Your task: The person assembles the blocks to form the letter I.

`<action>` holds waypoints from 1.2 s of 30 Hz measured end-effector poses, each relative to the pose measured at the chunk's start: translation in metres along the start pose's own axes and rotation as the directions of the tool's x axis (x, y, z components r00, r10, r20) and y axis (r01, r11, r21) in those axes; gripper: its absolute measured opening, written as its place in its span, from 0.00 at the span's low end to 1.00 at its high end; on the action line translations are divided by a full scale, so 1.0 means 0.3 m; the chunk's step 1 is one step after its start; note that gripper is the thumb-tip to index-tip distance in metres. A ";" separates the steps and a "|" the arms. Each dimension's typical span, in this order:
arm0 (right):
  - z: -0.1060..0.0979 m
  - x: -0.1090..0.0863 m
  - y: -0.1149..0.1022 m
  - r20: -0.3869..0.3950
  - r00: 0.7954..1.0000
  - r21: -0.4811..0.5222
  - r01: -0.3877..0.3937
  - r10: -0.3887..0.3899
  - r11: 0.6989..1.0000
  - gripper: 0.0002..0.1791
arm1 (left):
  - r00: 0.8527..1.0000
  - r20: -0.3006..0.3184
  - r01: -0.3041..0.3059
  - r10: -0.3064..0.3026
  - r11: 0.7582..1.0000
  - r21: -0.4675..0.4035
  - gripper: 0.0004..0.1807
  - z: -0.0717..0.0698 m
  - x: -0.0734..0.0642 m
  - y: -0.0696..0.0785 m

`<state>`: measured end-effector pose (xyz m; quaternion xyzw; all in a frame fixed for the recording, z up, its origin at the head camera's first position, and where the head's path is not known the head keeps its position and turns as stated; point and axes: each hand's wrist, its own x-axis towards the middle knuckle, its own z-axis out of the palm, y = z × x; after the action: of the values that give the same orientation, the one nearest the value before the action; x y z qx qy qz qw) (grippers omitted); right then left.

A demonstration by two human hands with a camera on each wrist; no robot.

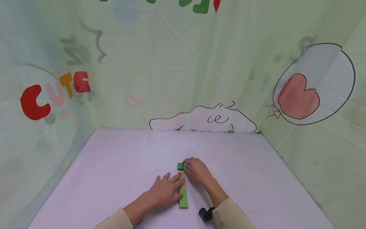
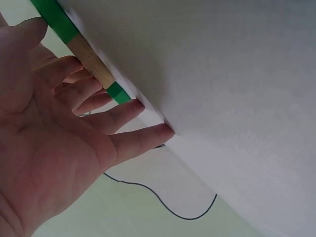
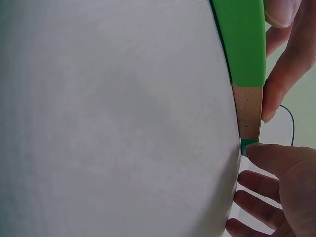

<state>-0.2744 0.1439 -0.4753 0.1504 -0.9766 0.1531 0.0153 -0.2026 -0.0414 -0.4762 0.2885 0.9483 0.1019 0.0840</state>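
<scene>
Blocks lie end to end on the table: a long green block nearest me, a bare wooden block in the middle, and a small dark green block at the far end. From the left side my left hand spreads over the row. Its thumb touches the long green block, and its fingers rest at the wooden one. At the right, my right hand has its thumb and index finger on the small green block's corners. In the right wrist view, the right thumb partly covers that block.
The row stands on a pale table with printed fabric walls at the back and sides. A black device is by the right wrist, close to the beige sleeve.
</scene>
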 end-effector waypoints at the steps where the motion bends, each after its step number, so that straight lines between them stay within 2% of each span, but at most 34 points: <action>1: -0.001 0.000 0.000 0.001 1.000 0.001 -0.002 0.002 1.000 0.17 | 1.000 0.000 -0.001 0.001 1.000 0.001 0.32 -0.001 0.000 0.000; 28: -0.008 0.001 -0.007 0.006 1.000 -0.006 0.009 -0.009 1.000 0.16 | 1.000 -0.009 0.004 -0.004 1.000 -0.003 0.32 0.003 0.002 -0.001; 36: -0.011 -0.009 -0.008 0.010 1.000 0.029 -0.021 0.020 0.999 0.18 | 1.000 -0.010 -0.002 0.002 1.000 -0.002 0.32 0.006 0.003 -0.001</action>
<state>-0.2711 0.1436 -0.4716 0.1414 -0.9758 0.1669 0.0066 -0.2030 -0.0407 -0.4782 0.2888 0.9484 0.1044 0.0793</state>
